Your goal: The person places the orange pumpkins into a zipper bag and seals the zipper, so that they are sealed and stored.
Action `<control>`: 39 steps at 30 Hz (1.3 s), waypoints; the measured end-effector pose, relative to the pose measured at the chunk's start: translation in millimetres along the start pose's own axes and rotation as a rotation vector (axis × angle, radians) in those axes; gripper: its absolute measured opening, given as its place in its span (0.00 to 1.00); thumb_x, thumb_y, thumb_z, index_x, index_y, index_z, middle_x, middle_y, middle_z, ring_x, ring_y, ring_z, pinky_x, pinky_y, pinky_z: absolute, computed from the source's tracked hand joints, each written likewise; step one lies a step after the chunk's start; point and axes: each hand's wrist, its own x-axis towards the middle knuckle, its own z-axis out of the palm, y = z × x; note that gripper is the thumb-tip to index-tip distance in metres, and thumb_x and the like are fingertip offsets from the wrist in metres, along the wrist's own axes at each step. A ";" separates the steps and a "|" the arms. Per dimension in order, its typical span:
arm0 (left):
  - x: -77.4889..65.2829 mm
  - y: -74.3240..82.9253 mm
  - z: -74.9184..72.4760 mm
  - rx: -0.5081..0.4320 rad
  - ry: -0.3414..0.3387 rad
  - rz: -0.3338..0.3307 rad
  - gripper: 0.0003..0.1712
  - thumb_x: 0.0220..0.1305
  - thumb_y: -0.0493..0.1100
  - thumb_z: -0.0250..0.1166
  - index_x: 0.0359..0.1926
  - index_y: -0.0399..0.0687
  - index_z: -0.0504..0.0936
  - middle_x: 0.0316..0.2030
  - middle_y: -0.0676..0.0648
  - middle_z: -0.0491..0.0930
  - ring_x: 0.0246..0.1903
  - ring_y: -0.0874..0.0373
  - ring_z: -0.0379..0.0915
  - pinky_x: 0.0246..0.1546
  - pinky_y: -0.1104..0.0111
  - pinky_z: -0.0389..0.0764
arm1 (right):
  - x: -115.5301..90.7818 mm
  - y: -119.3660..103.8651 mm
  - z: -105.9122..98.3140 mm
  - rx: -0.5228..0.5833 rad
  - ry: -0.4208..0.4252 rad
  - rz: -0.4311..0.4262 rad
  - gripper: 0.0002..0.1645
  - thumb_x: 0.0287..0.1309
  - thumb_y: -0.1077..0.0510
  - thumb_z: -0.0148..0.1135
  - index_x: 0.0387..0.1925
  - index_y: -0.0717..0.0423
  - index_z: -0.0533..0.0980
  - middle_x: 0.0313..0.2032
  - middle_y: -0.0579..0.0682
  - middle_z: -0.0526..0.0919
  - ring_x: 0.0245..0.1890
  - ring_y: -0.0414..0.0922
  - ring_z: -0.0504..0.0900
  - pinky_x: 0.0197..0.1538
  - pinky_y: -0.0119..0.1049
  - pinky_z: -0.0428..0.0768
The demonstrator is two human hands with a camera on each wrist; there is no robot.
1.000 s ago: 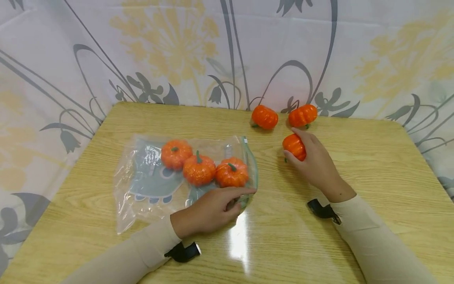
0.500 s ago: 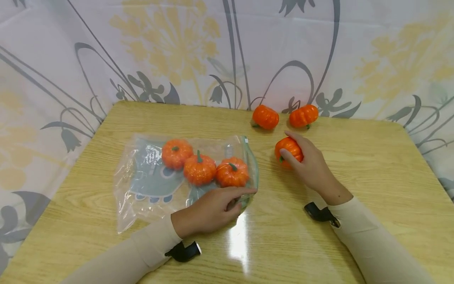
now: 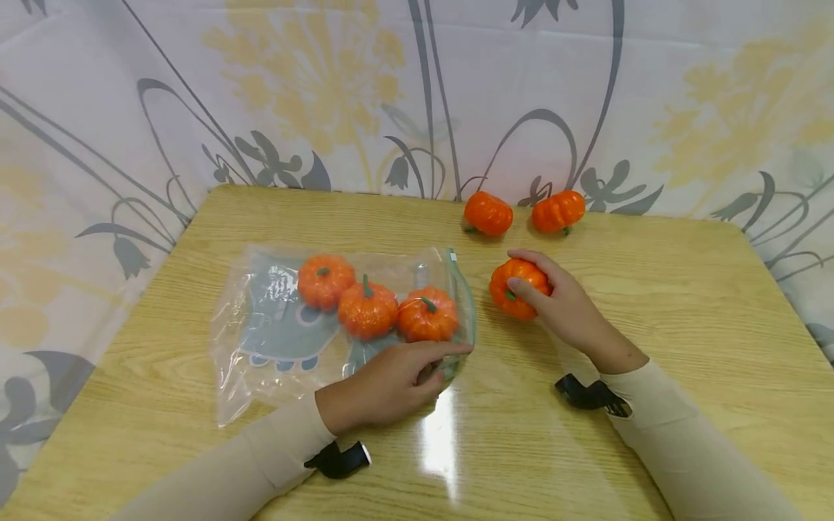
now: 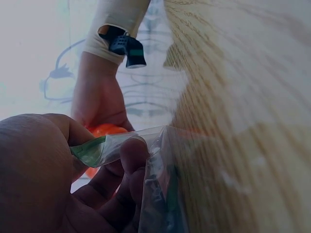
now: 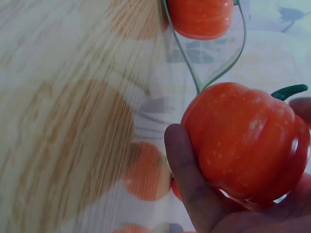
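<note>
Clock positions follow the head view, twelve at the far edge.

Item: held pumpkin [image 3: 500, 289]. Just brought toward nine and nearer the person, and turned so that its stem faces up by the thumb. Lies at three o'clock of the bag, near it but outside. Whether it clears the table [image 3: 684, 304] cannot be told.

Item: right hand [image 3: 570, 307]. Grasping the pumpkin, thumb on the near side, fingers round the far.

Item: plastic bag [image 3: 267, 325], printed. Its green-edged mouth [image 3: 472, 311] faces three o'clock; in the right wrist view the edges stand apart.

Item: left hand [image 3: 387, 383], at the mouth's near corner. Position unchanged; fingers hold the edge, their exact purchase partly hidden.

Item: three bagged pumpkins, unmoved. Middle one [image 3: 368, 315]; one at its ten o'clock [image 3: 326, 286]; one at its three, nearest the mouth [image 3: 428, 318].

Item: two loose pumpkins, unmoved, at the held one's eleven [image 3: 489, 215] and one [image 3: 558, 212].

Assessment: the gap to the mouth is narrower; the count appears to stand at three inside, three outside, with the mouth seemingly wide enough to admit a pumpkin.
</note>
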 end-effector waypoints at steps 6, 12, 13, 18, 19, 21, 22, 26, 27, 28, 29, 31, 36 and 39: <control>0.4 0.3 -0.9 0.014 0.005 0.006 0.26 0.74 0.42 0.54 0.71 0.58 0.71 0.22 0.59 0.64 0.21 0.68 0.59 0.26 0.74 0.67 | 0.7 0.4 2.5 0.077 -0.062 -0.002 0.33 0.72 0.50 0.54 0.75 0.46 0.58 0.70 0.56 0.63 0.66 0.56 0.67 0.67 0.57 0.68; -0.8 -0.4 -0.5 -0.001 -0.005 -0.001 0.26 0.74 0.42 0.54 0.71 0.58 0.71 0.21 0.59 0.63 0.20 0.68 0.59 0.25 0.75 0.67 | -0.1 2.8 8.0 0.100 -0.083 0.020 0.34 0.73 0.47 0.53 0.75 0.47 0.57 0.71 0.55 0.62 0.68 0.56 0.66 0.69 0.57 0.65; -0.8 -0.5 -0.6 0.001 -0.002 0.000 0.26 0.74 0.42 0.54 0.71 0.58 0.71 0.21 0.59 0.63 0.20 0.68 0.59 0.25 0.74 0.67 | 0.1 2.8 8.6 0.092 -0.079 0.019 0.34 0.73 0.46 0.53 0.75 0.47 0.58 0.71 0.55 0.63 0.68 0.56 0.66 0.69 0.57 0.66; 0.1 0.2 -1.1 0.011 0.002 0.011 0.27 0.73 0.42 0.54 0.71 0.58 0.70 0.22 0.59 0.64 0.20 0.68 0.59 0.25 0.74 0.67 | -1.0 2.6 11.0 0.058 -0.071 0.018 0.35 0.72 0.41 0.53 0.74 0.46 0.60 0.72 0.52 0.63 0.69 0.54 0.66 0.69 0.56 0.66; 0.3 0.1 -0.8 0.010 -0.001 0.013 0.27 0.73 0.42 0.54 0.71 0.58 0.70 0.22 0.59 0.64 0.20 0.68 0.59 0.25 0.74 0.67 | -1.4 2.4 11.4 0.054 -0.074 0.023 0.35 0.72 0.41 0.52 0.74 0.46 0.60 0.72 0.52 0.63 0.69 0.54 0.66 0.68 0.56 0.67; 0.4 0.0 -0.5 0.007 -0.004 0.009 0.27 0.73 0.42 0.54 0.71 0.58 0.70 0.22 0.59 0.65 0.20 0.69 0.59 0.25 0.74 0.68 | -1.9 2.0 12.1 0.040 -0.078 0.024 0.35 0.72 0.40 0.51 0.74 0.47 0.61 0.72 0.53 0.64 0.70 0.55 0.65 0.69 0.57 0.66; 0.4 0.1 -0.5 0.006 -0.003 0.007 0.27 0.73 0.42 0.55 0.71 0.58 0.70 0.23 0.59 0.65 0.20 0.69 0.59 0.25 0.74 0.68 | -2.0 1.7 12.4 0.028 -0.079 0.026 0.35 0.73 0.39 0.51 0.74 0.47 0.61 0.71 0.53 0.64 0.70 0.55 0.64 0.69 0.58 0.65; 0.6 1.4 -1.3 0.024 0.018 0.003 0.27 0.72 0.42 0.56 0.71 0.60 0.70 0.23 0.59 0.66 0.21 0.68 0.60 0.26 0.74 0.69 | -1.2 0.1 13.1 -0.006 -0.078 0.023 0.34 0.73 0.38 0.49 0.73 0.48 0.62 0.70 0.54 0.66 0.72 0.55 0.62 0.71 0.60 0.61; 0.6 1.7 -1.4 0.029 0.022 0.004 0.27 0.72 0.42 0.56 0.70 0.60 0.71 0.23 0.59 0.66 0.21 0.68 0.61 0.27 0.74 0.69 | -1.0 0.0 13.4 -0.004 -0.080 0.026 0.34 0.73 0.39 0.50 0.73 0.48 0.62 0.70 0.54 0.66 0.71 0.55 0.63 0.71 0.60 0.62; 0.8 1.9 -1.4 0.035 0.025 0.005 0.27 0.71 0.42 0.56 0.70 0.60 0.71 0.22 0.59 0.66 0.22 0.68 0.61 0.27 0.74 0.68 | -1.2 -0.2 13.7 0.001 -0.084 0.032 0.35 0.73 0.39 0.50 0.73 0.49 0.62 0.70 0.55 0.67 0.71 0.56 0.64 0.70 0.59 0.64; 0.9 1.8 -1.3 0.039 0.025 0.007 0.27 0.71 0.42 0.56 0.70 0.60 0.71 0.22 0.59 0.66 0.21 0.68 0.61 0.26 0.74 0.68 | -1.5 -0.1 14.0 0.005 -0.088 0.036 0.35 0.73 0.40 0.50 0.73 0.50 0.62 0.70 0.56 0.67 0.70 0.56 0.65 0.69 0.58 0.66; 0.8 1.8 -1.0 0.041 0.022 0.008 0.27 0.71 0.43 0.57 0.69 0.60 0.71 0.22 0.59 0.66 0.21 0.68 0.61 0.26 0.74 0.68 | -2.0 0.2 15.1 0.018 -0.099 0.042 0.35 0.73 0.41 0.51 0.73 0.51 0.61 0.69 0.57 0.67 0.68 0.56 0.68 0.66 0.54 0.70; 0.2 2.2 -1.3 0.045 0.029 -0.017 0.26 0.70 0.43 0.56 0.68 0.61 0.72 0.24 0.59 0.70 0.20 0.69 0.62 0.24 0.75 0.68 | -3.0 -1.1 18.3 0.031 -0.125 0.018 0.34 0.74 0.44 0.51 0.74 0.52 0.61 0.69 0.57 0.67 0.65 0.56 0.70 0.61 0.49 0.75; -1.0 1.6 0.4 0.054 0.044 -0.031 0.25 0.68 0.43 0.57 0.65 0.60 0.73 0.26 0.60 0.72 0.20 0.70 0.62 0.24 0.75 0.68 | -3.5 0.4 20.9 0.058 -0.134 -0.004 0.33 0.74 0.47 0.52 0.74 0.53 0.61 0.70 0.57 0.66 0.66 0.55 0.69 0.63 0.51 0.74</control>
